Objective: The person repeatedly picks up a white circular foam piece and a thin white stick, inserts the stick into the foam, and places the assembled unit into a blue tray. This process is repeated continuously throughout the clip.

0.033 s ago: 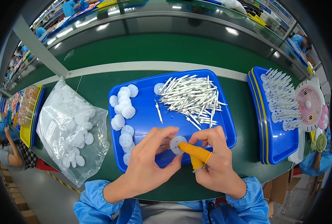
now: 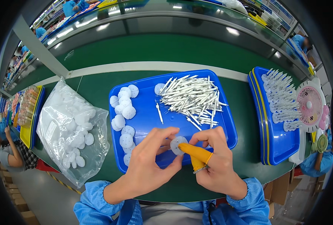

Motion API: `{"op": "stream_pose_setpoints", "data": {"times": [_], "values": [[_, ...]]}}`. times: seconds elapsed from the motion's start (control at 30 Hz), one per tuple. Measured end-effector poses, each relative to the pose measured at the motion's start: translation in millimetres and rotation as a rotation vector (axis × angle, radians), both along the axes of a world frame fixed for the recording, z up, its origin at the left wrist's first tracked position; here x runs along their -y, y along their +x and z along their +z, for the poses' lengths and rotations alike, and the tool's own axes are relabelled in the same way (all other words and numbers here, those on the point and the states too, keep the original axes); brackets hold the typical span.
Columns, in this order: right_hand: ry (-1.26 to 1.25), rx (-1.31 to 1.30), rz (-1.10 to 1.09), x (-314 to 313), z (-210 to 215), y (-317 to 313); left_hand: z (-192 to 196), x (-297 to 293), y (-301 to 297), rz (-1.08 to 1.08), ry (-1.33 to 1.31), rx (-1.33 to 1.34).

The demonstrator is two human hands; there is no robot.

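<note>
At lower centre, the left hand [image 2: 147, 161] pinches a white disc [image 2: 175, 142]. The curled right hand [image 2: 218, 159] touches it, grip unclear.

Your left hand [image 2: 147, 159] pinches a white disc [image 2: 176, 146]; your right hand [image 2: 220, 163], wearing yellow finger cots [image 2: 196, 153], touches it. Blue tray [image 2: 147, 116] on green desk [image 2: 95, 90]: loose discs [image 2: 126, 141] left, white sticks [image 2: 190, 95] piled right. Clear bag [image 2: 54, 112] left of it.
</note>
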State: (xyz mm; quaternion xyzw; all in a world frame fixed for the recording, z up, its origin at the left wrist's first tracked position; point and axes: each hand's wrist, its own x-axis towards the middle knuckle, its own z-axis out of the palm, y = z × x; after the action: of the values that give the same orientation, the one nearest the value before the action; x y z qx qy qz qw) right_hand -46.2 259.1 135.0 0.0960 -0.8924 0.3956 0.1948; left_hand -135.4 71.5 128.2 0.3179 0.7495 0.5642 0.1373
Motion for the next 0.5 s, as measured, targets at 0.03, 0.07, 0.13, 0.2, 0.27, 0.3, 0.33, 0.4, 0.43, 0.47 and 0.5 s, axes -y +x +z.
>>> {"op": "stream_pose_setpoints", "data": {"times": [0.03,0.07,0.13,0.2,0.27,0.3,0.33,0.4,0.43,0.47,0.5], "values": [[-0.007,-0.001,0.004,0.1,0.1,0.2,0.2,-0.1,0.1,0.001,-0.001,0.004],[-0.014,-0.001,0.009,0.2,0.0,0.4,0.6,-0.3,0.1,0.001,-0.002,0.003],[-0.01,0.014,-0.008,-0.3,-2.0,0.5,1.5,-0.5,0.4,0.002,-0.005,0.001],[-0.002,0.019,-0.008,-0.2,-2.2,0.2,-0.9,-0.4,0.2,-0.007,-0.005,-0.006],[0.01,0.012,0.009,0.5,-0.8,-0.7,-1.8,-0.7,-0.1,-0.012,-0.006,-0.012],[0.009,0.012,-0.003,0.6,-0.8,-0.3,-1.6,-0.8,-0.4,-0.012,-0.008,-0.013],[0.008,0.011,-0.014,0.7,-0.9,0.6,-1.5,-0.9,-0.6,-0.011,-0.01,-0.014],[0.015,0.007,-0.019,0.0,-1.0,2.3,-0.1,-0.9,-0.6,-0.008,-0.007,0.003],[0.023,0.004,-0.012,-1.1,-1.0,3.3,0.5,-0.9,-0.6,-0.006,-0.006,0.011],[0.031,0.001,-0.006,-1.6,-0.9,3.7,0.8,-0.7,-0.7,-0.007,-0.01,0.011],[0.031,0.008,-0.01,-0.5,0.2,2.9,0.8,-0.6,-0.7,-0.009,-0.016,0.011]]}}
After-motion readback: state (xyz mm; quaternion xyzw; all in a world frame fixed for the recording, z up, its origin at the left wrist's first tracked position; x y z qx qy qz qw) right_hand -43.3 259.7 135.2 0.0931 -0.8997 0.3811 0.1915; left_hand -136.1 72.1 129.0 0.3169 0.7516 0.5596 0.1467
